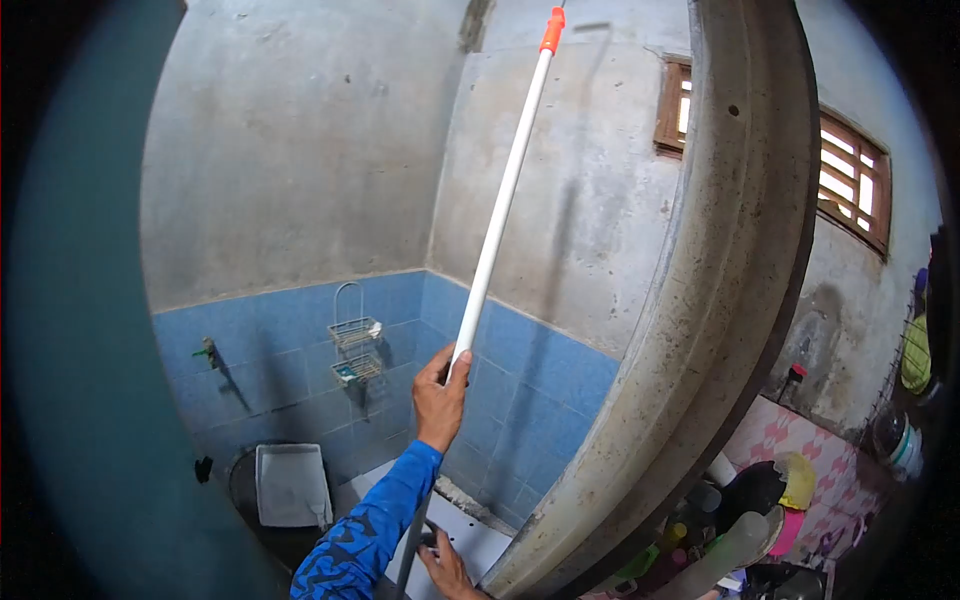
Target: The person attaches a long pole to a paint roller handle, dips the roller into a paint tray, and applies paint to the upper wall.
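My left hand [440,395], in a blue patterned sleeve, is closed round a long white pole [505,200]. The pole slants up and to the right, ending in an orange-red end piece [552,32] with a thin metal rod above it, cut off by the frame's top. Below the left hand, a dark lower section [413,550] of the pole runs down past the sleeve. My right hand [447,572] is low in view beside that section, fingers bent but apart; whether they touch it is hard to see.
A whitish tray [291,485] rests on a dark round container at lower left. A wire rack [357,350] and a tap [207,352] are on the blue-tiled wall [280,330]. A thick curved wall edge [700,330] rises at right, with kitchen items beyond it.
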The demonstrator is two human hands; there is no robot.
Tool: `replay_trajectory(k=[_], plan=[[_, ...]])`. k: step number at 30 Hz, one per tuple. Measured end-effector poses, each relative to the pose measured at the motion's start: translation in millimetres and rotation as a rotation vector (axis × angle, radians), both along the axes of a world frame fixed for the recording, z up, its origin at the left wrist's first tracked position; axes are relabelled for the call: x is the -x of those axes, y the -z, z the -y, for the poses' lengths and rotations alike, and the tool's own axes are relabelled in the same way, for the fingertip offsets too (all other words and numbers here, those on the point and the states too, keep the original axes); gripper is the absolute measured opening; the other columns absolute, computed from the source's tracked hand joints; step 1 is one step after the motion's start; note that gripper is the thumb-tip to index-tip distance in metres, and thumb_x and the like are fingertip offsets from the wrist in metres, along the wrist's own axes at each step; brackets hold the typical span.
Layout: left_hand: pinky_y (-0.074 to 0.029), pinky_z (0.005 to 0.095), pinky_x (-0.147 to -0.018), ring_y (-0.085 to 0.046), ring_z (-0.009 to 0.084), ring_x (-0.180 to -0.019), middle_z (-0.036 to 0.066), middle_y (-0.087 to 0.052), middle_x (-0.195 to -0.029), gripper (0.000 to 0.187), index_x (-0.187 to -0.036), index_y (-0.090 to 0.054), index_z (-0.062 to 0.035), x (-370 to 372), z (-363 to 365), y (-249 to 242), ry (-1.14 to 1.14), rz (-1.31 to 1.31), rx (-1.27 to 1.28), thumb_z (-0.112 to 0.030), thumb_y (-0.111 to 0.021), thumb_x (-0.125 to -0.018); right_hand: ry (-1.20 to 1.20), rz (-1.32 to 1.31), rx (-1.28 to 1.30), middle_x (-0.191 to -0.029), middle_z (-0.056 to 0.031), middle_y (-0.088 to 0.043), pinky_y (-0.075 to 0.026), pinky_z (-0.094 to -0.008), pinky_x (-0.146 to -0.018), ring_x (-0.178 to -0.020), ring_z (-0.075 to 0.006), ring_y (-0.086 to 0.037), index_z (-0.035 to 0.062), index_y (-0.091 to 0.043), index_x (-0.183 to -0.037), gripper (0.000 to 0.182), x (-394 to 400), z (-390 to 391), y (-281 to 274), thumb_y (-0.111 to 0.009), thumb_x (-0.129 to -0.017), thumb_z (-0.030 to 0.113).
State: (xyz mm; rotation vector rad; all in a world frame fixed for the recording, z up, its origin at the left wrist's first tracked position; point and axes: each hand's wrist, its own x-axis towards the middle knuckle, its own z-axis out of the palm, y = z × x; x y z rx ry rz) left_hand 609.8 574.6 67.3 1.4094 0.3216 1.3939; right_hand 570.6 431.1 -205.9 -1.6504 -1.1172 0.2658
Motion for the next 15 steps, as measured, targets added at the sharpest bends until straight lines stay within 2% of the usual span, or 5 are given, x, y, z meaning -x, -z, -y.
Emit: replay_trajectory(k=[8, 10, 11, 12, 15], plan=[[-0.038, 0.0242, -0.048, -0.047, 0.0061, -0.056, 0.000, -0.053, -0.065, 0.039, -0.114, -0.065, 0.0008, -62, -16, -36, 0.199, 0.054, -0.019, -0.031, -0.063, -0.093, 0.106, -0.488, 0.079, -0.093, -0.0161, -0.063, -0.050, -0.0386, -0.068, -0.083, -0.0248, -0.062, 0.0030, -0.038, -0.136, 0.059, 14, -9, 59, -0.065, -0.091, 0.029], [-0.037, 0.0238, -0.045, -0.046, 0.0058, -0.053, 0.000, -0.052, -0.063, 0.039, -0.115, -0.064, 0.0008, -76, -24, -48, 0.268, 0.055, -0.032, -0.032, -0.062, -0.093, 0.259, -0.456, 0.396, -0.093, -0.0191, -0.062, -0.049, -0.0398, -0.068, -0.083, -0.0269, -0.061, 0.0024, -0.042, -0.133, 0.056, 16, -9, 38, -0.066, -0.091, 0.030], [-0.036, 0.0233, -0.043, -0.046, 0.0056, -0.051, -0.001, -0.051, -0.062, 0.040, -0.116, -0.063, 0.0008, -83, -28, -54, 0.305, 0.063, -0.010, -0.032, -0.062, -0.094, 0.285, -0.235, 0.223, -0.087, -0.0203, -0.061, -0.049, -0.0391, -0.063, -0.076, -0.0266, -0.061, 0.0012, -0.046, -0.131, 0.052, 9, -18, 104, -0.065, -0.091, 0.028], [-0.035, 0.0227, -0.040, -0.045, 0.0053, -0.049, -0.001, -0.050, -0.061, 0.040, -0.117, -0.062, 0.0007, -91, -32, -61, 0.340, 0.072, 0.011, -0.032, -0.061, -0.094, 0.313, -0.256, 0.207, -0.087, -0.0203, -0.061, -0.049, -0.0391, -0.063, -0.076, -0.0266, -0.061, 0.0012, -0.046, -0.131, 0.052, 12, -27, 127, -0.065, -0.091, 0.028], [-0.034, 0.0228, -0.038, -0.045, 0.0055, -0.048, -0.002, -0.049, -0.060, 0.040, -0.118, -0.061, 0.0009, -112, -43, -78, 0.431, 0.126, -0.010, -0.032, -0.061, -0.094, 0.650, 0.291, -0.218, -0.080, -0.0201, -0.060, -0.048, -0.0405, -0.057, -0.066, -0.0260, -0.060, -0.0003, -0.050, -0.128, 0.038, 19, -51, 162, -0.057, -0.096, 0.018]])
